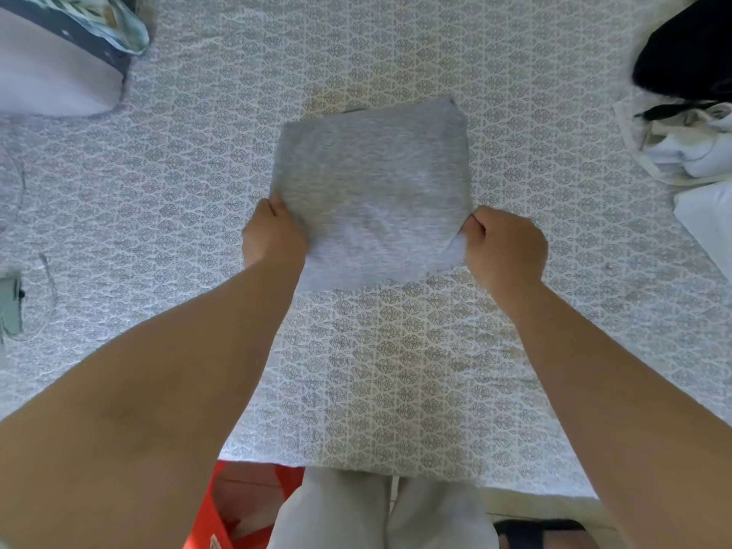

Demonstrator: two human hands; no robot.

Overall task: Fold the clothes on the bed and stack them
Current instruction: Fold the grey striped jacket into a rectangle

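Now the folded grey garment (370, 184) sits mid-bed (396, 370), its near edge lifted: the left hand (273, 235) and right hand (505, 247) pinch its near corners. Folding looks nearly finished; next, probably carry it towards the white clothes (689, 152) at the right edge.

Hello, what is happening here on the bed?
A person stands at the bed and folds clothes. Both hands grip the near edge of a grey folded garment: the left hand at its left corner, the right hand at its right. The garment is already a compact square. Unfolded white clothes and a black garment wait at the right.
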